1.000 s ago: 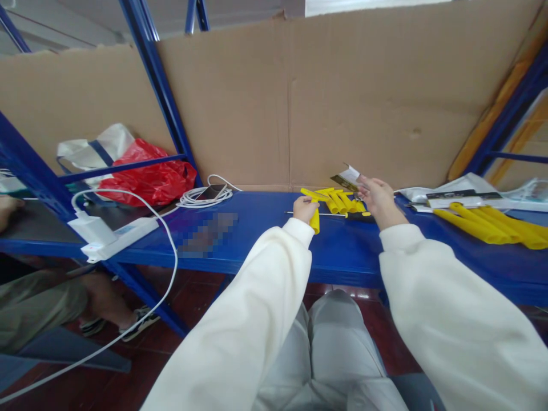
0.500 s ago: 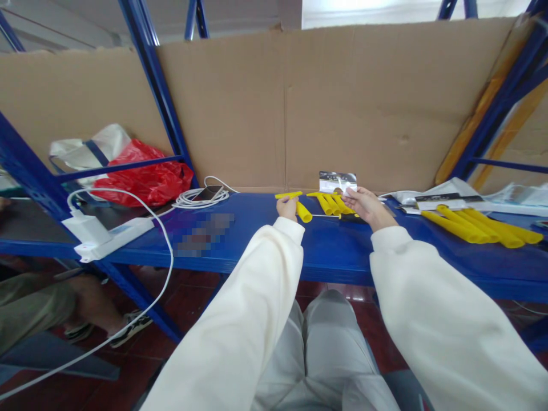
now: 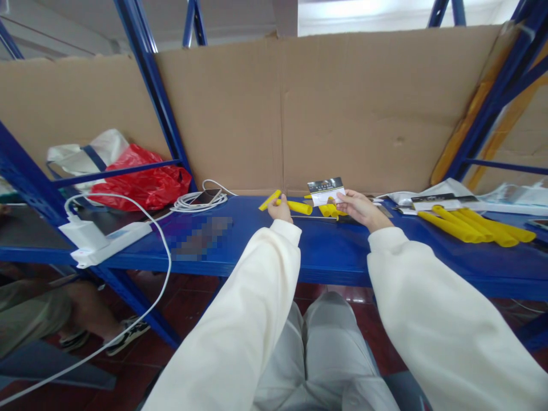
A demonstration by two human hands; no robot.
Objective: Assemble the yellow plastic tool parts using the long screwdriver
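Note:
My left hand (image 3: 281, 211) is closed around a yellow plastic tool (image 3: 300, 207), whose round tube end sticks out to the right. A flat yellow bar (image 3: 269, 200) shows at the hand's left side; whether it joins the tube is hidden by my fingers. My right hand (image 3: 362, 209) pinches a black-and-white printed card (image 3: 326, 191) by its right edge, tilted above the table. Behind and below the card lie several yellow tube pieces (image 3: 329, 210), partly covered. A screwdriver-like tool with a thin metal shaft (image 3: 314, 217) lies in front of them, its dark handle near my right hand.
Several yellow tubes (image 3: 475, 225) lie on the blue table (image 3: 257, 251) at right, beside printed packets (image 3: 443, 201). A white power strip (image 3: 111, 242), coiled cable (image 3: 199, 201) and red bag (image 3: 143, 178) are at left. Cardboard (image 3: 342, 114) stands behind. A seated person's leg (image 3: 88, 305) shows lower left.
The card has moved left and slightly down, tilting toward the left hand. The yellow tool has turned in my left hand, its tube end now pointing more sideways.

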